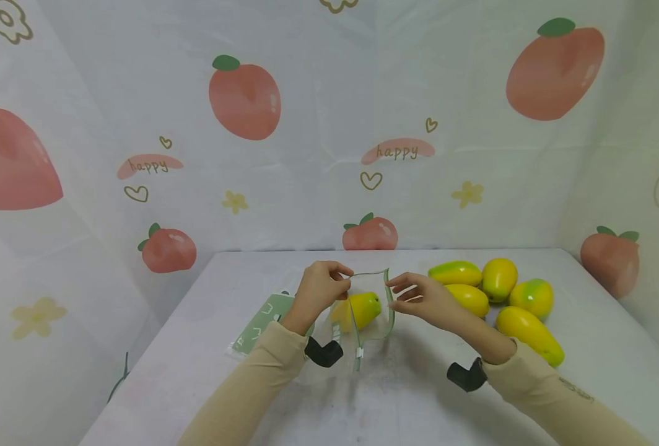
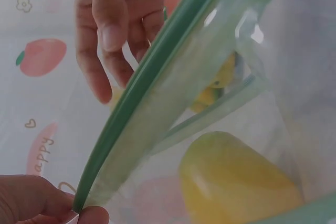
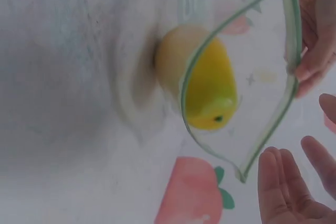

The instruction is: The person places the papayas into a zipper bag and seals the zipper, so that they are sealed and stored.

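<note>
A clear zip bag (image 1: pixel 391 313) with a green-edged mouth stands spread open in front of me, a yellow-green mango (image 1: pixel 365 310) lying inside it. My left hand (image 1: pixel 321 288) pinches the bag's rim between thumb and fingers; in the left wrist view that left hand (image 2: pixel 37 200) grips one end of the green zip strip (image 2: pixel 142 85). My right hand (image 1: pixel 427 298) has its fingers loosely spread, fingertips right at the opposite side of the rim. From the right wrist, the right hand (image 3: pixel 294 192) shows nothing in its grasp, just beside the bag's corner.
Several more mangoes (image 1: pixel 499 280) lie grouped at the right of the white table (image 1: pixel 329 412). A green packet (image 1: pixel 262 322) in clear wrapping lies left of the bag. A cloth with printed fruit (image 1: pixel 246 102) hangs behind the table.
</note>
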A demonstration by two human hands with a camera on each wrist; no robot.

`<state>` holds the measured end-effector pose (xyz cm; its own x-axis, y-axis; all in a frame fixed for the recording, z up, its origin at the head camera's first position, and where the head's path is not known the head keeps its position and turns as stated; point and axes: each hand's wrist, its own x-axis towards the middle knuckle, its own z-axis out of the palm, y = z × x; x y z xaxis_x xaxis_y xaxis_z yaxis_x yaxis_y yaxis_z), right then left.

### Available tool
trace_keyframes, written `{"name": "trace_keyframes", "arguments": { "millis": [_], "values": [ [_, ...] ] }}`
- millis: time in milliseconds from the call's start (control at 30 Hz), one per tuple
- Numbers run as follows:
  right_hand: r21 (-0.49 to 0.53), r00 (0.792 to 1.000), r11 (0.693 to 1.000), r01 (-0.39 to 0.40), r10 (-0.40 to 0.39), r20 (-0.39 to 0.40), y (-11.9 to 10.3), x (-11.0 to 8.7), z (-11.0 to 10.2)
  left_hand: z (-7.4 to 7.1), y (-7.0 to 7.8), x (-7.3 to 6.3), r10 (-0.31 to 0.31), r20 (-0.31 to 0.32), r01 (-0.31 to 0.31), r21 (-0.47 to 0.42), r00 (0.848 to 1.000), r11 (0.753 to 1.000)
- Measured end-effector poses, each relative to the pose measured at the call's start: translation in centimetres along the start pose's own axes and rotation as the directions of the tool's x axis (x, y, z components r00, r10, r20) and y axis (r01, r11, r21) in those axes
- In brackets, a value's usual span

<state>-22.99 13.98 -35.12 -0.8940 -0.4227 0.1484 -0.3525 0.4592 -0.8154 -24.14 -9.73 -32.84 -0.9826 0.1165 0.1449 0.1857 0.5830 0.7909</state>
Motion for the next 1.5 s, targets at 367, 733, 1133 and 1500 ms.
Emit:
{"name": "trace_keyframes", "arguments": {
  "millis": [367,733,1133,1500],
  "values": [
    [-0.111,0.993,0.994,0.009,-0.022,-0.116,0.1,-2.0,-3.9,0.0,-0.1,0.1,-0.003,0.001,0.003,-0.003,1.000,1.000],
    [-0.105,0.956,0.988,0.116,-0.140,-0.258,2.6,-3.7,-7.2,0.1,-0.1,0.0,-0.024,0.009,0.025,-0.046,1.000,0.999],
    [-0.140,0.969,0.990,-0.015,-0.020,-0.245,5.5,-4.7,-8.4,0.2,-0.2,0.1,-0.020,0.007,0.020,-0.034,1.000,0.999],
    [-0.173,0.984,0.979,-0.111,0.083,-0.157,7.8,-3.8,-8.5,0.2,-0.1,0.0,-0.030,0.011,0.031,-0.048,0.999,0.998]
  ]
}}
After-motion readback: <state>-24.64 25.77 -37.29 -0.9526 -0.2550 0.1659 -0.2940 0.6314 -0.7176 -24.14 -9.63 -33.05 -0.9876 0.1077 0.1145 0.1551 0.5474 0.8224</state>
